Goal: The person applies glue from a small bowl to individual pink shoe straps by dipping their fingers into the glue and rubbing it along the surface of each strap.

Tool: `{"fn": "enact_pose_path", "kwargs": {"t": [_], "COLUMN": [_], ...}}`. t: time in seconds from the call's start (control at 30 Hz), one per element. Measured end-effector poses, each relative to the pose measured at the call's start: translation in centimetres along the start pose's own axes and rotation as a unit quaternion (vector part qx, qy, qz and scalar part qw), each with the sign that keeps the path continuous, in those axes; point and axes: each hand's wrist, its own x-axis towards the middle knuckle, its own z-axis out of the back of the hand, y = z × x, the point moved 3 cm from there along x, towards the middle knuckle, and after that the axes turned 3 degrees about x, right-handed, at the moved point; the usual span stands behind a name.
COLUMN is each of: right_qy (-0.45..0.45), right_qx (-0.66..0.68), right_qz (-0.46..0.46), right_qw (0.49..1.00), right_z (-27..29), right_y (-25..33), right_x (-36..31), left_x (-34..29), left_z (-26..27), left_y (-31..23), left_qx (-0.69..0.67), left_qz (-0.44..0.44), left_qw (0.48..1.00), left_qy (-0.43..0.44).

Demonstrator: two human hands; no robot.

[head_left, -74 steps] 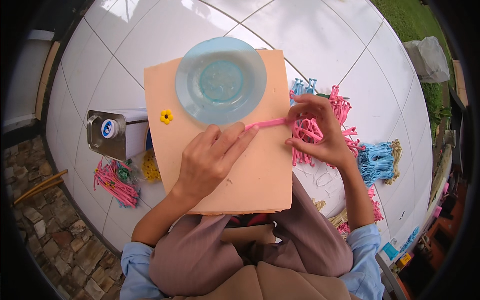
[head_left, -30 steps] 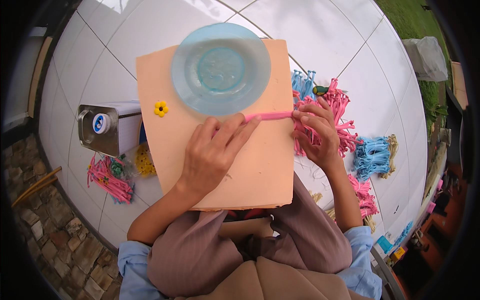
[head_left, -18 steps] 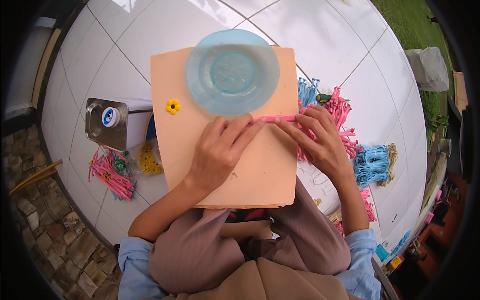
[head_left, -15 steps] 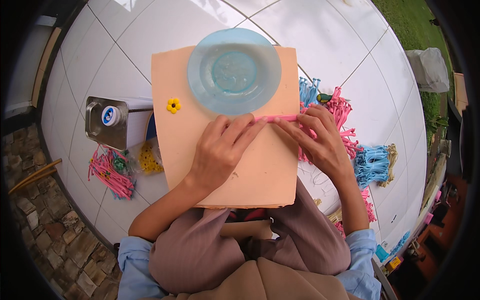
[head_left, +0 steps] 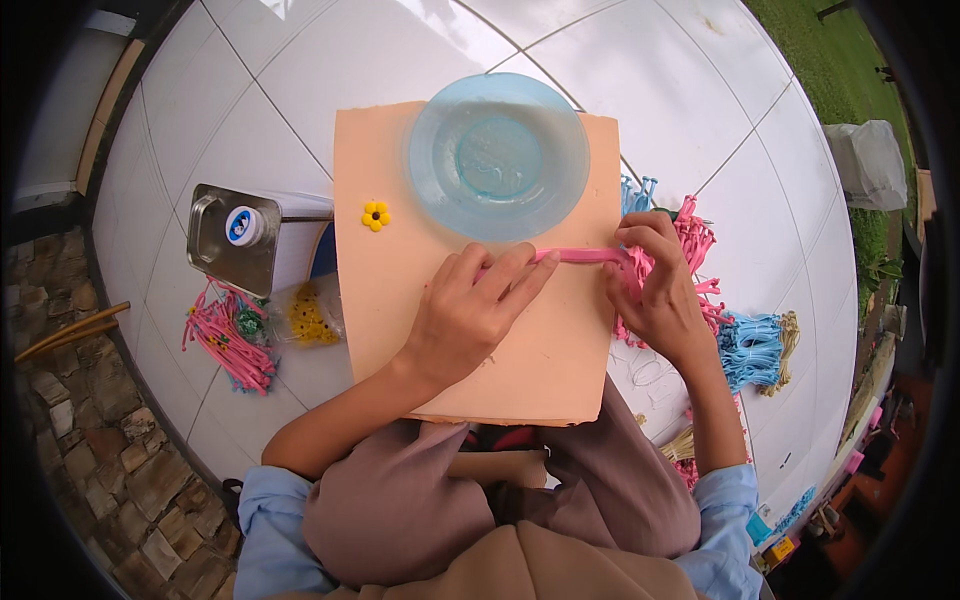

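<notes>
A narrow pink strip (head_left: 580, 255), its material unclear, lies across the peach board (head_left: 540, 370) on my lap, just below a translucent blue plate (head_left: 440, 185). My left hand (head_left: 470, 310) has its fingers pressed together over the strip's left part, with a bit of pink showing between them. Over the board's right edge is my right hand (head_left: 655, 290). Its thumb and curled fingers stand apart around the strip's bent right end, the thumb close to it. A yellow flower (head_left: 375, 216) with a dark centre rests on the board, left of the plate.
Left of the board stand a metal can (head_left: 262, 240) with a white cap and a bag of yellow flowers (head_left: 313, 318). A pink bundle (head_left: 235, 340) lies nearby on white tiles. Right of the board are pink strips (head_left: 695, 238) and a blue bundle (head_left: 750, 350).
My right hand's fingers have lifted and spread from the strip, and its right end now bends. The left hand stays on it. The whole view has shifted slightly.
</notes>
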Motion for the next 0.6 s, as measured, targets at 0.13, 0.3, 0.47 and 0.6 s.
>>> {"fn": "enact_pose_path", "kwargs": {"t": [0.13,0.3,0.47,0.6], "right_qy": [0.096,0.126,0.181,0.182], "right_qx": [-0.174,-0.281,-0.285,-0.282], "right_qz": [-0.012,0.057,0.038,0.035], "right_qw": [0.98,0.95,0.941,0.941], "right_z": [0.3,-0.5,-0.8,-0.9], "right_y": [1.3,3.2,3.1,2.9], "right_x": [2.9,5.8,6.7,6.8], "left_x": [0.1,0.1,0.0,0.0], "left_z": [0.2,0.3,0.3,0.2], "left_y": [-0.1,-0.1,-0.1,-0.2], "left_qx": [0.0,-0.002,-0.006,-0.008], "left_qz": [0.006,0.001,0.002,0.003], "left_qw": [1.0,1.0,1.0,1.0], "left_qy": [-0.002,0.002,0.01,0.014]}}
